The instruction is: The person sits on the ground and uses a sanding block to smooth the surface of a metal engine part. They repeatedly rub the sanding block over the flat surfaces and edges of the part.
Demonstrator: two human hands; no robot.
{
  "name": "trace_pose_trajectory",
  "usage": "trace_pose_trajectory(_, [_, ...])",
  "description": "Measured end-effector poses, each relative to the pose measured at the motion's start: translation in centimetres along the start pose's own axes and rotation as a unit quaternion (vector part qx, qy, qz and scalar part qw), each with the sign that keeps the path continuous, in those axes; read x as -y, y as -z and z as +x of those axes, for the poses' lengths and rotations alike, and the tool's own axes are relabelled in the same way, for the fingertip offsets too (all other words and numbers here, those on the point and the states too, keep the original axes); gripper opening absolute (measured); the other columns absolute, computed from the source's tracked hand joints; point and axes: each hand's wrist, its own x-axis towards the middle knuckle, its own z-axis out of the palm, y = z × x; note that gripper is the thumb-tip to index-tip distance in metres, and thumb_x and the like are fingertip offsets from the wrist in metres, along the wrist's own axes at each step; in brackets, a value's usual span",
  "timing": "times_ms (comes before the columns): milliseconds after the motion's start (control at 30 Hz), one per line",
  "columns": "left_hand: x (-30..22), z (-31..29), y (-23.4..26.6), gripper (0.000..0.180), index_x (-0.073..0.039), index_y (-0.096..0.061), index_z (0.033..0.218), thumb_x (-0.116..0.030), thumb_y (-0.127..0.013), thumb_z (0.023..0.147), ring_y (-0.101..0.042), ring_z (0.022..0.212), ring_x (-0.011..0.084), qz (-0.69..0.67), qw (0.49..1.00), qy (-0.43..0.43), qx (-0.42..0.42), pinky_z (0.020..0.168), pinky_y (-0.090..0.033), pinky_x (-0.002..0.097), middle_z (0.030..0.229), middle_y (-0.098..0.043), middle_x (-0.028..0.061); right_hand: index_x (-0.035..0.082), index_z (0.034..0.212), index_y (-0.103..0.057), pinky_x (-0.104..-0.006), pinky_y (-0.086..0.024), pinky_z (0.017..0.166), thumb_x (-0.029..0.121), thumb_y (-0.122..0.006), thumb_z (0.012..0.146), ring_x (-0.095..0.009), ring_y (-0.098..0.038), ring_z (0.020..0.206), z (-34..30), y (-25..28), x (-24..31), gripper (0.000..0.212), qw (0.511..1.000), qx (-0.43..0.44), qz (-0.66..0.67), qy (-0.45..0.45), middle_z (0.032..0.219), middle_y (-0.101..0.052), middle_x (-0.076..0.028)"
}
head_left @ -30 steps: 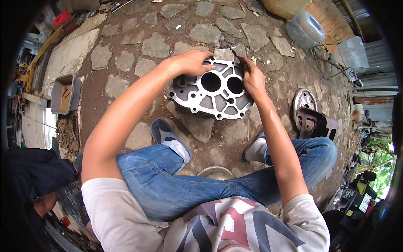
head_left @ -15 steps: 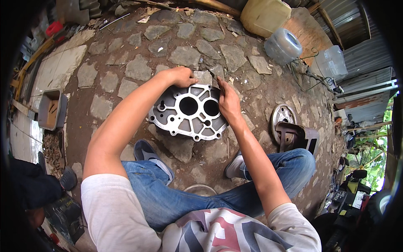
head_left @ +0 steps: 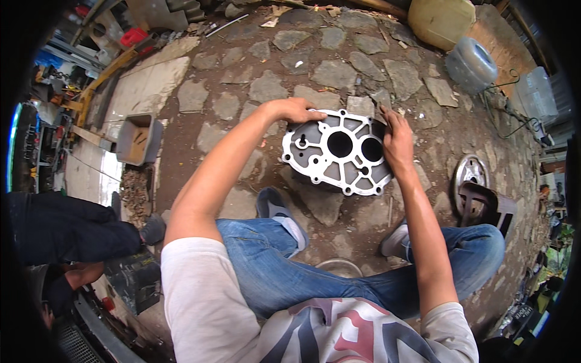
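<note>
A grey cast-metal gear housing [head_left: 351, 169] lies on the stone floor between my feet, its flat machined face up. Two large round bores and several bolt holes around the rim show in it. My left hand [head_left: 296, 111] is closed over the far-left edge, thumb along the rim and fingertips partly hidden behind it. Against the right side presses my right hand [head_left: 397, 142], its fingers pointing away from me and wrapped along the wall beside the smaller bore. The underside of the housing is out of sight.
On the right lie a round metal cover [head_left: 471, 171] and a dark bracket-like part [head_left: 484, 202]. A rectangular tray [head_left: 138, 139] stands at left. Clear plastic containers [head_left: 472, 65] sit far right. At lower left another person's dark-trousered leg [head_left: 78, 227] and arm show.
The view has turned left, so the scene sits farther right. My left hand has slid leftward along the rim of the gear housing. My right hand stays at its side.
</note>
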Motion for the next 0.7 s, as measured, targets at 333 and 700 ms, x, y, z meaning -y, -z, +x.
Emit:
trace_pose_trajectory(333, [-1.3, 0.1, -0.8, 0.056, -0.004, -0.070, 0.123, -0.050, -0.069, 0.091, -0.070, 0.105, 0.0338, 0.049, 0.994, -0.020, -0.096, 0.093, -0.052, 0.0425, 0.112, -0.073, 0.0215, 0.007, 0.129, -0.064, -0.0474, -0.049, 0.101, -0.001, -0.052, 0.077, -0.038, -0.063, 0.110, -0.5, -0.5, -0.2, 0.054, 0.997, 0.042, 0.052, -0.047, 0.118, -0.069, -0.019])
trace_pose_trajectory(700, [-4.5, 0.7, 0.0, 0.058, -0.008, -0.053, 0.146, -0.044, -0.060, 0.101, -0.061, 0.125, 0.0313, 0.025, 0.998, -0.034, -0.056, 0.107, -0.045, 0.0399, 0.134, -0.064, 0.0212, 0.012, 0.132, -0.063, -0.0460, -0.046, 0.097, 0.012, -0.050, 0.093, -0.035, -0.063, 0.111, -0.5, -0.1, -0.6, 0.041, 0.997, 0.026, 0.032, -0.068, 0.115, -0.070, -0.015])
